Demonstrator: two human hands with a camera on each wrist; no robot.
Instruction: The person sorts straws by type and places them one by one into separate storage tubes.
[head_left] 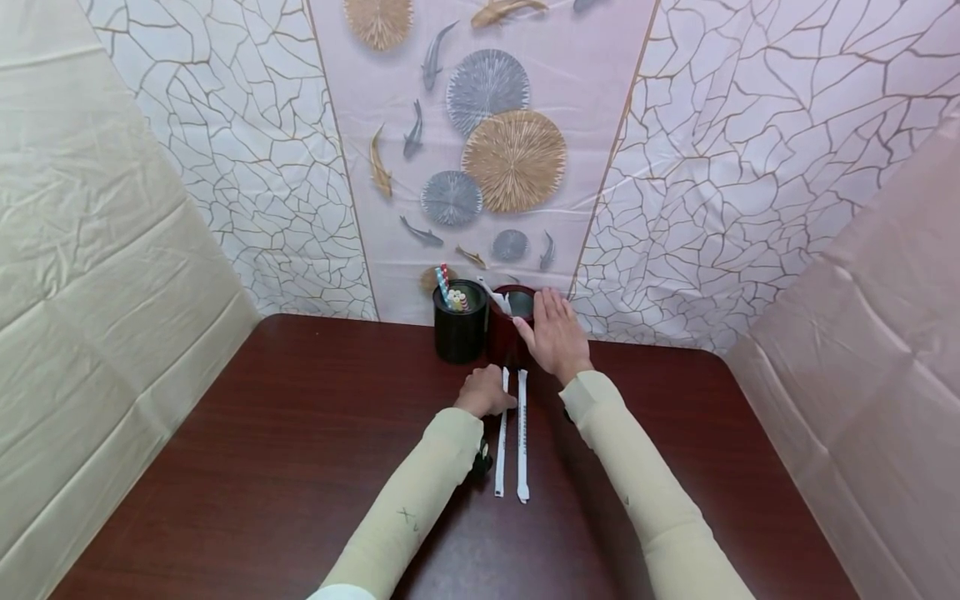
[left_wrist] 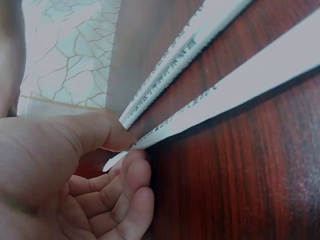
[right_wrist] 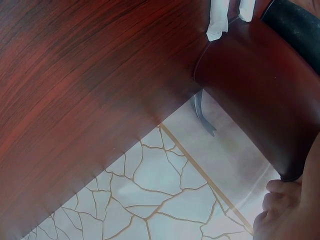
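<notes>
Two white paper-wrapped straws lie lengthwise on the table in the head view, the left straw (head_left: 500, 450) beside the right straw (head_left: 522, 442). My left hand (head_left: 486, 392) pinches the far end of the left straw (left_wrist: 200, 107) between thumb and fingertip, the other fingers loosely bent. Behind the straws stands a dark red cup (head_left: 504, 346) with a white wrapper sticking out of it. Against its right side rests my right hand (head_left: 558, 337), fingers extended and thumb across the front near the rim. In the right wrist view fingertips (right_wrist: 277, 200) sit at the cup's rim.
A black cup (head_left: 459, 337) holding several patterned paper straws (head_left: 453, 296) stands directly left of the red cup. The back wall (head_left: 465, 250) rises just behind both cups. The brown table (head_left: 262, 467) spreads to either side, with cloth-covered partitions beyond its edges.
</notes>
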